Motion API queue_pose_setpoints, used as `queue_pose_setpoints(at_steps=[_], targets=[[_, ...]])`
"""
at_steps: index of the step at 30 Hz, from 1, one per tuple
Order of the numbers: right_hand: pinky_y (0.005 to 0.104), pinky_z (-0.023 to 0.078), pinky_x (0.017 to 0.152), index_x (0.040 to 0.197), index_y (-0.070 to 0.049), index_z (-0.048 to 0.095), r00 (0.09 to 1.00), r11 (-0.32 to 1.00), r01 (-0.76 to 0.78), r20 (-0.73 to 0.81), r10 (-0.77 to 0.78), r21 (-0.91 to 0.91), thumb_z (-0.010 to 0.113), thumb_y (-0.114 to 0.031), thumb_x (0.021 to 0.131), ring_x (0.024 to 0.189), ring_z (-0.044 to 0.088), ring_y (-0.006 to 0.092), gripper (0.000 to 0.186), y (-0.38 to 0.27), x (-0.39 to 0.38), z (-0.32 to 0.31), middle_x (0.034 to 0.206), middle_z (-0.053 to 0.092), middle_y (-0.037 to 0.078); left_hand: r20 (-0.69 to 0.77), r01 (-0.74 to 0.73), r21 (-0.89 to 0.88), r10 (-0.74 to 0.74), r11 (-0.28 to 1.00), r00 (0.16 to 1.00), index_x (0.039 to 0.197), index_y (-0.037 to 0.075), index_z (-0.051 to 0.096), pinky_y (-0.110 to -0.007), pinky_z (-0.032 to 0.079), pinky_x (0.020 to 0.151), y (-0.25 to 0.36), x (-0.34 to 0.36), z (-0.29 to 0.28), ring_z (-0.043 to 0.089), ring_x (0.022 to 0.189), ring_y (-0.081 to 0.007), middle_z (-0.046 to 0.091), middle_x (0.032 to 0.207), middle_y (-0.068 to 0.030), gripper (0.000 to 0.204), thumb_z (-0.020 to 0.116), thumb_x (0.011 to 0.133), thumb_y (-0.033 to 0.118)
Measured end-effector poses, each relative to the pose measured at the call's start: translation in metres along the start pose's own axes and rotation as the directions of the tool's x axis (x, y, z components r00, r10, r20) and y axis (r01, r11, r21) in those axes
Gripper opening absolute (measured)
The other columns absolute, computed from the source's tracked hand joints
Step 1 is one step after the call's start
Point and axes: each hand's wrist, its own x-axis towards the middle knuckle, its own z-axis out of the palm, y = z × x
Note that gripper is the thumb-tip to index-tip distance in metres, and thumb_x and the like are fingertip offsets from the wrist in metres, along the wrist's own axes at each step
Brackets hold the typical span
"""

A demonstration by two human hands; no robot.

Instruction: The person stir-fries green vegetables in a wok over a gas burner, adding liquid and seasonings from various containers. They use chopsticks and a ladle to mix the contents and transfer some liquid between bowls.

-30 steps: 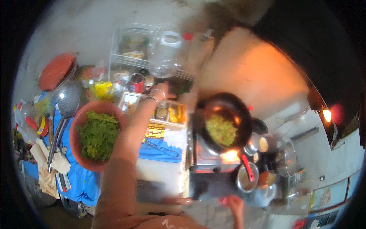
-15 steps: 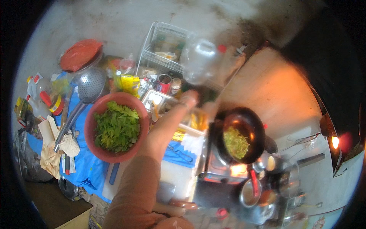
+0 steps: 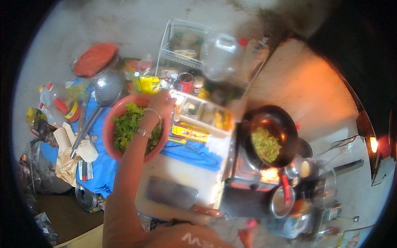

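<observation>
My left hand (image 3: pixel 160 105) reaches over a red plastic basin (image 3: pixel 111 142) of leafy greens (image 3: pixel 129 124). Its curled fingers are at the white end compartment of a long seasoning box (image 3: pixel 196 120), beside a small spoon's light brown handle (image 3: pixel 176 112). What the fingers pinch is hard to make out. At the lower edge my right hand (image 3: pixel 245 236) shows only in part and smeared, close to a pinkish-red thing (image 3: pixel 250 224) that I cannot name. On the right, a black wok (image 3: pixel 285 124) with shredded green vegetables (image 3: pixel 266 144) sits over a lit gas stove (image 3: pixel 244 165).
A dark cleaver (image 3: pixel 171 193) lies on the white cutting board (image 3: pixel 144 182). A perforated ladle (image 3: pixel 108 89) leans left of the basin. Behind stand a red can (image 3: pixel 185 82), a clear plastic jug (image 3: pixel 221 58) and a wire rack (image 3: pixel 182 58). A red-handled pan (image 3: pixel 279 204) is below the wok.
My left hand has moved left from the far side of the seasoning box to its white end compartment. The arm now crosses the basin and uncovers the cleaver. The whole view has shifted slightly.
</observation>
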Motion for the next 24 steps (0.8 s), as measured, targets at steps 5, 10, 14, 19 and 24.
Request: queue_pose_setpoints(at_steps=[5, 10, 14, 19, 24], targets=[[0.0297, 0.049, 0.059, 0.08, 0.003, 0.064, 0.986, 0.983, 0.106, 0.141, -0.085, -0.152, 0.064, -0.027, 0.075, 0.062, 0.064, 0.0194, 0.03, 0.009, 0.037, 0.008, 0.068, 0.064, 0.014, 0.334, 0.357, 0.051, -0.353, 0.933, 0.874, 0.079, -0.001, 0.063, -0.039, 0.048, 0.069, 0.04, -0.024, 0.0, 0.062, 0.078, -0.0295, 0.062, 0.081, -0.0204, 0.034, 0.065, 0.07, 0.032], [0.0301, 0.049, 0.057, 0.08, 0.002, 0.064, 0.966, 0.942, 0.234, -0.054, -0.254, -0.241, 0.064, -0.025, 0.075, 0.058, 0.064, 0.0204, 0.028, -0.034, 0.024, -0.02, 0.067, 0.064, 0.015, 0.221, 0.077, 0.475, -0.203, 0.877, 0.954, 0.084, 0.002, 0.064, -0.038, 0.049, 0.073, 0.047, -0.02, 0.029, 0.061, 0.084, -0.0306, 0.063, 0.088, -0.0186, 0.034, 0.067, 0.067, 0.031], [0.0307, 0.05, 0.056, 0.08, 0.002, 0.064, 0.989, 0.978, 0.121, -0.06, -0.132, -0.169, 0.065, -0.025, 0.075, 0.058, 0.064, 0.0206, 0.028, -0.05, 0.007, -0.024, 0.066, 0.064, 0.015, 0.155, 0.085, 0.471, -0.177, 0.878, 0.972, 0.081, -0.002, 0.064, -0.036, 0.05, 0.07, 0.021, -0.005, 0.039, 0.063, 0.077, -0.0289, 0.063, 0.083, -0.019, 0.034, 0.065, 0.068, 0.029], [0.0303, 0.05, 0.057, 0.078, 0.001, 0.064, 0.993, 0.998, 0.063, 0.103, -0.064, 0.014, 0.063, -0.025, 0.076, 0.057, 0.064, 0.0188, 0.026, 0.007, 0.002, 0.011, 0.064, 0.064, 0.013, 0.31, 0.19, 0.31, -0.288, 0.932, 0.906, 0.062, -0.003, 0.062, -0.031, 0.05, 0.053, -0.015, 0.027, 0.038, 0.06, 0.047, -0.0185, 0.06, 0.053, -0.0134, 0.031, 0.058, 0.071, 0.026], [0.0295, 0.05, 0.057, 0.08, 0.001, 0.064, 0.978, 0.984, 0.175, 0.128, -0.168, -0.047, 0.062, -0.026, 0.077, 0.056, 0.064, 0.0187, 0.026, 0.043, 0.013, 0.037, 0.064, 0.064, 0.013, 0.334, 0.464, -0.053, -0.422, 0.884, 0.843, 0.059, -0.002, 0.057, -0.029, 0.042, 0.039, -0.019, 0.021, 0.027, 0.051, 0.038, -0.017, 0.059, 0.055, -0.0118, 0.026, 0.055, 0.074, 0.019]])
